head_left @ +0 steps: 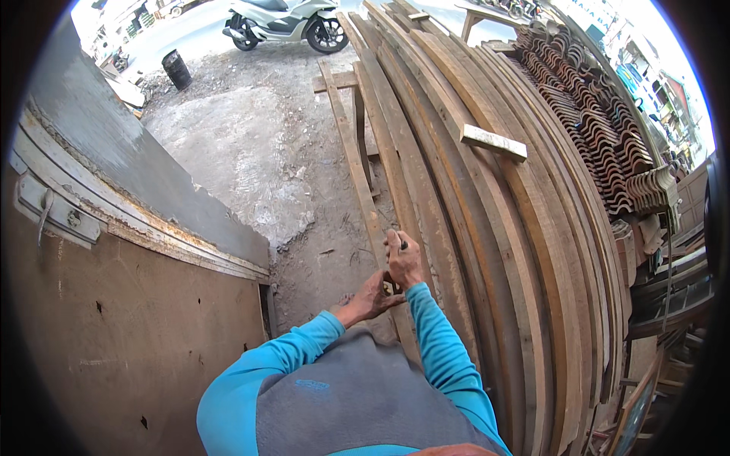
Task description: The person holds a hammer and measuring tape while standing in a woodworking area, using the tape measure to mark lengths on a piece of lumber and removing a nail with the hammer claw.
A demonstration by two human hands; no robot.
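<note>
A long narrow wooden plank [350, 140] runs away from my body, its near part below my hands. My right hand [404, 261] is closed around a small tool [404, 245] whose dark end pokes out by the thumb. Just nearer and to the left, my left hand [370, 297] is closed at the tool's lower part, its thumb pointing right. Dark and yellowish bits show between the two hands. The fingers cover most of the tool, so its exact kind cannot be made out. Both hands are over the plank, beside the lumber stack.
Several long timbers [487, 205] lie stacked on my right, with a short wood block [493, 143] across them. Clay roof tiles [585, 114] are piled beyond. A brown panel [152, 327] stands at left. A scooter [289, 23] and a black bucket [176, 70] are farther off.
</note>
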